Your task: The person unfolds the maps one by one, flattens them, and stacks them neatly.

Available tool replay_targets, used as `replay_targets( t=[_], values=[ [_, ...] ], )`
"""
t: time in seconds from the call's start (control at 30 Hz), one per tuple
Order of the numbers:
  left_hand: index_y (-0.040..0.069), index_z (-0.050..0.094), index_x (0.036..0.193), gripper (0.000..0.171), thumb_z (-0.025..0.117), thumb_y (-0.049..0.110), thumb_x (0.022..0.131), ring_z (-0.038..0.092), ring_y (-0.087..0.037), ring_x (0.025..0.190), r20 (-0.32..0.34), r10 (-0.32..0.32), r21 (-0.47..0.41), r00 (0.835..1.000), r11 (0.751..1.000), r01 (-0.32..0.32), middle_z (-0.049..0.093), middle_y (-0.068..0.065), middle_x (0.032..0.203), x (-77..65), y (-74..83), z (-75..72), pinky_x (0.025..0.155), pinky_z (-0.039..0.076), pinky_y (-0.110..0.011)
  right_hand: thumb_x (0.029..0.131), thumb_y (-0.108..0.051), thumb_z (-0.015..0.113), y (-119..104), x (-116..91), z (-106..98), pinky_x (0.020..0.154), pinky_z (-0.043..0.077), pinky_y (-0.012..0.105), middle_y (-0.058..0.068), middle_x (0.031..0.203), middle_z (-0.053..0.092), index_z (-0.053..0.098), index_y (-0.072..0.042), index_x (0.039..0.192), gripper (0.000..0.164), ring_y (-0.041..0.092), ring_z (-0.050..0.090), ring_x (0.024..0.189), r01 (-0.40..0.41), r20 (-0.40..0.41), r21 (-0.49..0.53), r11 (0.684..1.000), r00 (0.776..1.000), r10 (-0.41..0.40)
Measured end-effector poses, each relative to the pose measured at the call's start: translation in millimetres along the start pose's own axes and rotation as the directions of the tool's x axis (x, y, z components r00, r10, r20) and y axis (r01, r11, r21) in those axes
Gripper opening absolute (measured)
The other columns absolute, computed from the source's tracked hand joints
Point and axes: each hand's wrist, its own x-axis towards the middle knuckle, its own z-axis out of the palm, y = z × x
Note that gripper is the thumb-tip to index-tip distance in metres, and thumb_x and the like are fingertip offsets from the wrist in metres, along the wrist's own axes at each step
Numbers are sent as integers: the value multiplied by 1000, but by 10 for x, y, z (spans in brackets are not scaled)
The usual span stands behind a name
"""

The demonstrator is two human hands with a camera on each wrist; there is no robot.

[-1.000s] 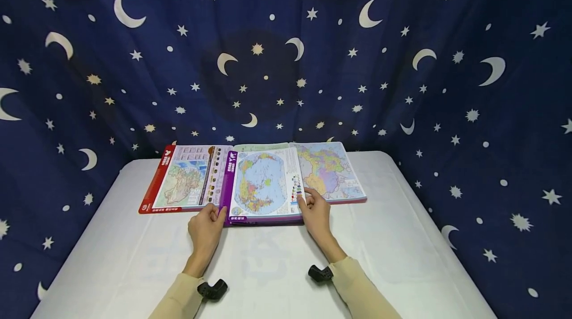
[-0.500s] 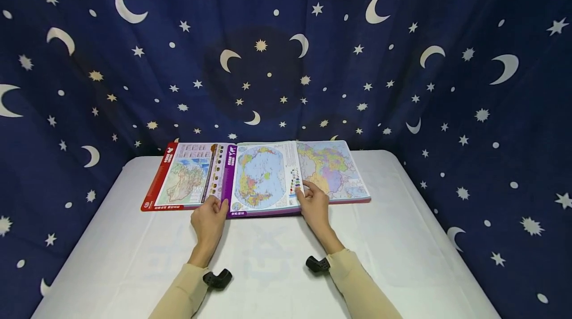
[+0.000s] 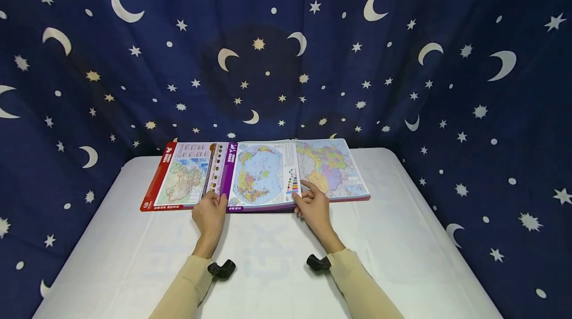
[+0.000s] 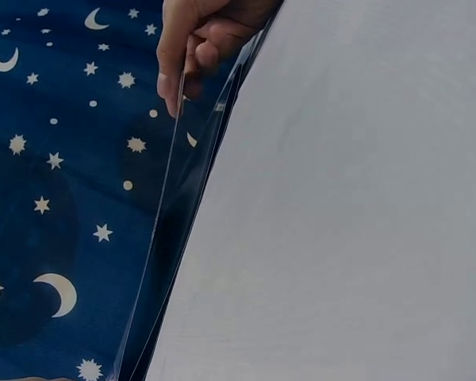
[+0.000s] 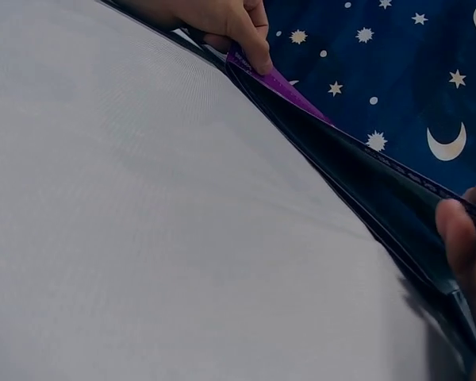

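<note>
A purple-edged world map booklet (image 3: 263,175) lies across the middle of an opened red-edged map book (image 3: 185,180), whose coloured map page (image 3: 328,167) shows at the right. My left hand (image 3: 209,217) pinches the booklet's near left corner, thumb on top of the purple strip. At the near right corner, my right hand (image 3: 315,209) holds the edge between thumb and fingers. The right wrist view shows the booklet's purple edge (image 5: 289,95) raised, a dark gap opening beneath it. In the left wrist view, right-hand fingers (image 4: 170,75) pinch a thin clear edge.
A white-covered table (image 3: 268,279) carries the books. Behind and along both sides hangs a dark blue curtain (image 3: 268,90) with moons and stars, close to the books' far edge. Black wrist devices (image 3: 222,270) sit at both cuffs.
Both hands have moved the purple-edged booklet away from me, toward the curtain. Its near edge now lies almost level with the red-edged book's near edge. The red-edged book stays in place.
</note>
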Motion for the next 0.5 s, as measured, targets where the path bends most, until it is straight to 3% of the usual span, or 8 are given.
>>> replay_targets(
  t=[0.13,0.33,0.5],
  values=[
    [10,59,62,27,78,18,79,52,-28,46,-4,-17,21,1000,1000,17,53,-1,49,24,-7,31,48,36,-41,90,-6,71,-131,-23,10,44,51,47,23,82,67,51,2,139,53,40,63,49,29,28,5,1000,999,-29],
    [12,59,61,27,77,20,80,51,-28,46,-10,-13,23,1000,1000,14,52,0,48,54,-14,69,46,34,-39,91,-2,68,-291,-39,-17,48,53,44,27,84,65,51,7,136,49,40,65,51,58,40,28,998,997,-59],
    [12,59,65,26,75,23,82,49,-25,45,27,5,15,1000,1000,-5,51,2,50,42,-16,62,46,33,-37,91,-12,71,-60,10,-14,48,54,43,24,84,66,51,1,139,54,38,65,51,13,31,38,999,999,-14]
  ],
)
